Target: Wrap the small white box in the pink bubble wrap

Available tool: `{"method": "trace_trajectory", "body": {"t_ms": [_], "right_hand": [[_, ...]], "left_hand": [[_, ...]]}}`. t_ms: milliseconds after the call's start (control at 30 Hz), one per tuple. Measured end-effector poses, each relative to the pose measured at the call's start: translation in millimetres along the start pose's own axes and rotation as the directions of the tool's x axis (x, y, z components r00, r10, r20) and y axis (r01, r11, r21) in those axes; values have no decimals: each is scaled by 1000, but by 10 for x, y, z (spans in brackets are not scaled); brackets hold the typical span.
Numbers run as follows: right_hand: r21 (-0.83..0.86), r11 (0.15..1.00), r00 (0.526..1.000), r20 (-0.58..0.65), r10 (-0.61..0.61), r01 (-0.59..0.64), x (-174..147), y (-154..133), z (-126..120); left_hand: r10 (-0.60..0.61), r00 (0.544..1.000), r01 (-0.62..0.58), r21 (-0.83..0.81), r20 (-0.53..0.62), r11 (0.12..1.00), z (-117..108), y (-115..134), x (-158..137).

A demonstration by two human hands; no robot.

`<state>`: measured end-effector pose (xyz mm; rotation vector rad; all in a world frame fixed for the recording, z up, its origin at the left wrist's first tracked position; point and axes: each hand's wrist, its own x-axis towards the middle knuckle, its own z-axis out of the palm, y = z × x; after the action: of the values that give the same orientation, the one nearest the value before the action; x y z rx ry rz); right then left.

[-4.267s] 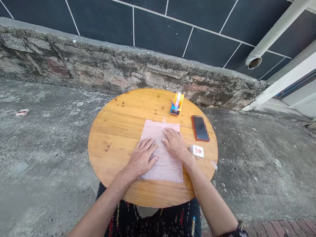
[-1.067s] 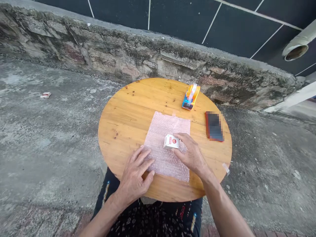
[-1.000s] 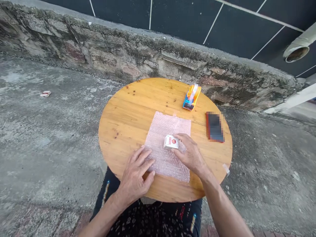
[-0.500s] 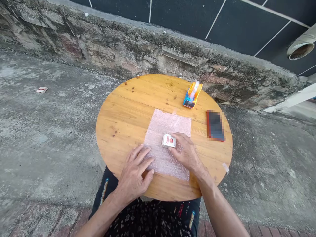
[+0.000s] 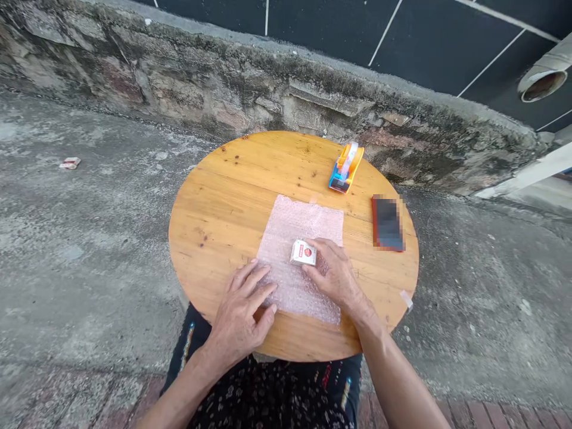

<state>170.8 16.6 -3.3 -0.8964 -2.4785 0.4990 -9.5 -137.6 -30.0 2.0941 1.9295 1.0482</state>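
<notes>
A sheet of pinkish bubble wrap (image 5: 286, 223) lies flat on the round wooden table (image 5: 210, 202). On its middle rests a small white box (image 5: 303, 252) with red print on top. My right hand (image 5: 336, 275) grips the box's right end between thumb and fingers, its heel over the wrap's right edge. My left hand (image 5: 243, 307) lies with fingers spread at the lower left edge of the wrap, fingertips touching it, and holds nothing.
A blue and orange tape dispenser (image 5: 345, 168) stands at the table's back right. Nearer on the right lies a phone (image 5: 388, 224) with a red edge. A bit of tape (image 5: 406, 300) clings to the right rim. Behind the table runs a low stone wall (image 5: 214, 95).
</notes>
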Motion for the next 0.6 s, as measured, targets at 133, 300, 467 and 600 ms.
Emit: {"method": "trace_trajectory", "body": {"t_ms": [133, 300, 467, 600], "right_hand": [[-12, 1000, 1000, -28, -7, 7, -29, -26, -64], [-41, 997, 997, -37, -61, 60, -386, -249, -304], [-99, 992, 980, 190, -64, 84, -798, -498, -240], [-236, 966, 989, 131, -75, 104, -875, -498, 7]], "left_hand": [[12, 1000, -12, -1, -5, 1000, 0, 3, 4], [20, 998, -22, -35, -58, 999, -20, 4, -18], [28, 994, -37, -81, -105, 996, -21, -1, -33], [27, 995, -35, -75, -100, 997, -13, -2, -31]]}}
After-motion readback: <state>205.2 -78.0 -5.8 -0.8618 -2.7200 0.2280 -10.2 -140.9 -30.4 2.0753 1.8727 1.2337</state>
